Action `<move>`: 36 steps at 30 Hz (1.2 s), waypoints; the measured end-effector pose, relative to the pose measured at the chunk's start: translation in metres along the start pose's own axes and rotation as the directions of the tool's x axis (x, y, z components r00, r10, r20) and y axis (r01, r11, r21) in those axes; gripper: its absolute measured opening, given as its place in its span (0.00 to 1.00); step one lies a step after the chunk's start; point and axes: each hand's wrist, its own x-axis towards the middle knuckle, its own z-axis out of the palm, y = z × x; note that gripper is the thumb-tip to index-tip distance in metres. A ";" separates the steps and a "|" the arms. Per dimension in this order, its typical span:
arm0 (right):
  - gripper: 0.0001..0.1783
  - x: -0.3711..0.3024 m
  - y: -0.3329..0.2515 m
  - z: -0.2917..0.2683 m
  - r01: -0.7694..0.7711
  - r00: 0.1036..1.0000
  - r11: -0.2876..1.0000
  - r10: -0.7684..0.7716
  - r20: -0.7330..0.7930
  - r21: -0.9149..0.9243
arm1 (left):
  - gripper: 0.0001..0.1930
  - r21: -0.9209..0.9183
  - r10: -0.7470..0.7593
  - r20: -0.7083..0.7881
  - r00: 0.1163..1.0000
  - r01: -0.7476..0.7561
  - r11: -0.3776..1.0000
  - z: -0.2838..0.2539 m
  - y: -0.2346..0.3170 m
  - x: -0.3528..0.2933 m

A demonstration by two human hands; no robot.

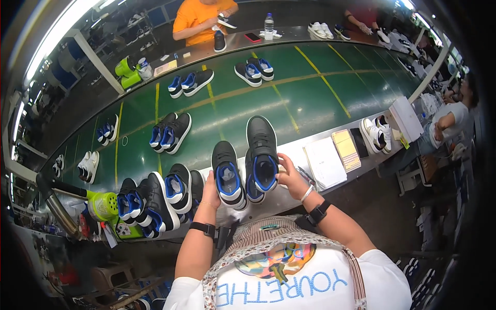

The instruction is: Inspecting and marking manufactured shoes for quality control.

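Note:
My left hand (pixel 211 191) is pressed against the outer side of a black sneaker (pixel 226 155) with blue lining and a white sole; its fingers are partly hidden. My right hand (pixel 291 176) grips a second black sneaker (pixel 261 142) near the heel, thumb by its collar. Both of these shoes point away from me, the right one farther forward. Partly covered by the right one, another blue-lined shoe (pixel 251 187) shows beneath it. Left of my left hand, several matching black sneakers (pixel 176 188) stand crowded together at the bench edge.
A green conveyor belt (pixel 305 98) with yellow lines carries pairs of shoes. To my right lie papers (pixel 325 164), a yellow pad (pixel 345 150) and white sneakers (pixel 373 135). A lime-green device (pixel 106 204) stands at left. Across the belt, a person in orange (pixel 199 23) handles a shoe.

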 end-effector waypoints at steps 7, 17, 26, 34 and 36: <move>0.43 -0.037 -0.024 -0.016 0.149 0.989 0.988 -0.149 -0.026 0.037 | 0.20 0.988 0.542 0.120 0.832 -0.048 -0.145 0.044 0.015 0.006; 0.33 -0.033 -0.037 -0.045 0.111 0.989 0.990 -0.119 0.093 0.088 | 0.41 0.194 0.006 0.390 0.921 -0.089 0.977 0.150 0.032 -0.072; 0.17 -0.004 0.094 -0.131 -0.311 0.928 0.109 -0.180 -0.327 -0.944 | 0.43 0.122 0.208 0.263 0.942 -0.246 0.961 0.134 0.044 -0.104; 0.11 -0.008 0.100 -0.119 -0.371 0.905 0.100 -0.184 -0.384 -0.923 | 0.44 0.098 0.266 0.295 0.918 -0.306 0.947 0.146 0.050 -0.121; 0.11 -0.010 0.095 -0.122 -0.325 0.878 0.209 -0.295 -0.376 -0.922 | 0.44 0.072 0.326 0.320 0.890 -0.366 0.928 0.148 0.051 -0.122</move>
